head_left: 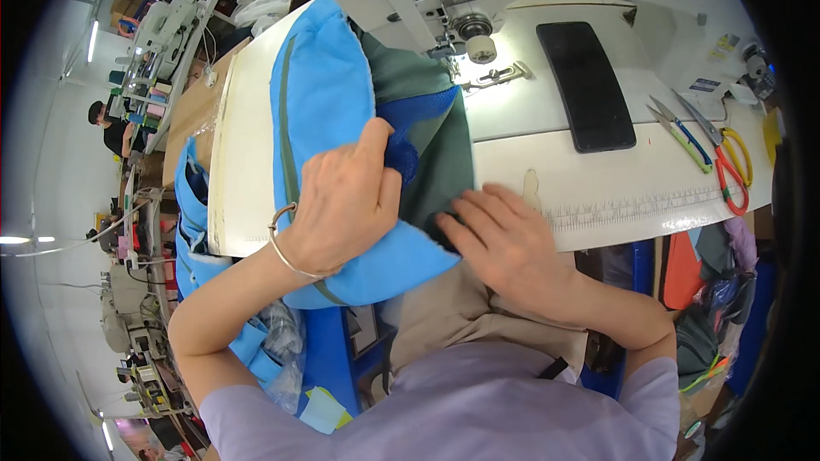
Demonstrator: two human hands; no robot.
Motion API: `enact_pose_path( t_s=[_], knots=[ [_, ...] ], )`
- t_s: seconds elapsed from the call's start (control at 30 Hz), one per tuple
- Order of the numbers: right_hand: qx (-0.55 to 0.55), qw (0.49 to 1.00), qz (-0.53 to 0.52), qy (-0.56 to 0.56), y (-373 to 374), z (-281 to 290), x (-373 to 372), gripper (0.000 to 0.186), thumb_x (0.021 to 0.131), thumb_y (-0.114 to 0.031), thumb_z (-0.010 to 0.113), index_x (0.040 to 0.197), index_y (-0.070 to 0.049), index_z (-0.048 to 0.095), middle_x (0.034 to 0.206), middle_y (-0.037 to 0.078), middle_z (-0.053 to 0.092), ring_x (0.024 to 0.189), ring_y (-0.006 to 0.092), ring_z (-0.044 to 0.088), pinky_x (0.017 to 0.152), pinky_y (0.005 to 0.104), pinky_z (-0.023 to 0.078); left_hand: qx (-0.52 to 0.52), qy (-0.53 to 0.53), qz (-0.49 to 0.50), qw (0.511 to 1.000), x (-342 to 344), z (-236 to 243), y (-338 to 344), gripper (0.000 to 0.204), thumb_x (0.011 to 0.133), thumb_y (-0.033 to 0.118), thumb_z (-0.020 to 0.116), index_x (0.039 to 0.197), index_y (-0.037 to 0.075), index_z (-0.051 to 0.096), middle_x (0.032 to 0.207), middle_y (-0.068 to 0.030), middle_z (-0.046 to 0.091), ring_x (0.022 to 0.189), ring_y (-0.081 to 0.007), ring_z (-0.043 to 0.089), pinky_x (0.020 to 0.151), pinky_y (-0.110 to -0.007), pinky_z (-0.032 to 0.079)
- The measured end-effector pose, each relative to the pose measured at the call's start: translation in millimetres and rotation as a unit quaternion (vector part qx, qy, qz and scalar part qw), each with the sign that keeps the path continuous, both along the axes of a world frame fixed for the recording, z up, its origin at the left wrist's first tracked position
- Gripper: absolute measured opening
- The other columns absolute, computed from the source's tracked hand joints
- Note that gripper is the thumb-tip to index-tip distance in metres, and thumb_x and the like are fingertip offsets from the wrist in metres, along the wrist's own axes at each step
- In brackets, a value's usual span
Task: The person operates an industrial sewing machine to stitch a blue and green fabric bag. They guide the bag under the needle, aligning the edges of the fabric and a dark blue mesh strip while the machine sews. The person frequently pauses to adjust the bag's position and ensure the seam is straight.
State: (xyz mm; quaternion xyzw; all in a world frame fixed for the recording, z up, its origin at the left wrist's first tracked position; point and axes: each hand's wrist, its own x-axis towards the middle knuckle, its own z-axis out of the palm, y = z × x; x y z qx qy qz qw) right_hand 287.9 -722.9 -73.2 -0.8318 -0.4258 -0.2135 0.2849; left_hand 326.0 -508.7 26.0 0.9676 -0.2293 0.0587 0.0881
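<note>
A light blue fabric piece with a dark green trim strip (287, 94), perhaps part of a bag, lies under the sewing machine's head. Folded inside it are a grey-green lining (410, 68) and dark blue mesh (427, 111). My left hand (346, 192), with a bangle at its wrist, is closed on the blue fabric (325, 77) by the mesh, thumb and bent fingers gripping the edge. My right hand (504, 239) rests palm down on the right edge of the lining, its fingers spread and slightly bent. Its fingertips touch the cloth near a small dark spot.
The sewing machine (376, 0) stands at the back, its presser area lit. On the white table (512, 141) lie a black phone (585, 85), thread snips (683, 137), scissors (726, 158) and a printed ruler scale (632, 207). More blue pieces (192, 196) hang at left; fabric scraps (713, 290) lie at right.
</note>
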Motion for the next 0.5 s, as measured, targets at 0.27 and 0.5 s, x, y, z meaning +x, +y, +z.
enact_pose_path(
  t_s=[0.27, 0.5],
  knots=[
    [-0.022, 0.99, -0.005, -0.141, 10.5, -15.9, -12.4, 0.037, 0.079, -0.017, 0.065, 0.103, 0.011, 0.072, 0.102, 0.025, 0.072, 0.098, 0.0352, 0.069, 0.087, 0.0393, 0.055, 0.123, -0.015, -0.017, 0.992, -6.6, 1.6, -2.3, 0.044, 0.08, 0.027, 0.08, 0.106, 0.001, 0.057, 0.059, -0.0099, 0.06, 0.052, -0.0306, 0.062, 0.051, -0.04, 0.049],
    [0.019, 0.992, -0.006, -0.125, 10.8, 34.3, -0.8, 0.035, 0.08, -0.019, 0.065, 0.1, 0.009, 0.072, 0.1, 0.023, 0.073, 0.093, 0.0333, 0.071, 0.082, 0.0362, 0.056, 0.098, -0.089, -0.038, 0.99, -3.7, 33.3, -4.6, 0.046, 0.078, 0.006, 0.07, 0.123, 0.0, 0.063, 0.099, -0.0172, 0.068, 0.086, -0.0359, 0.067, 0.075, -0.042, 0.054]
  ],
)
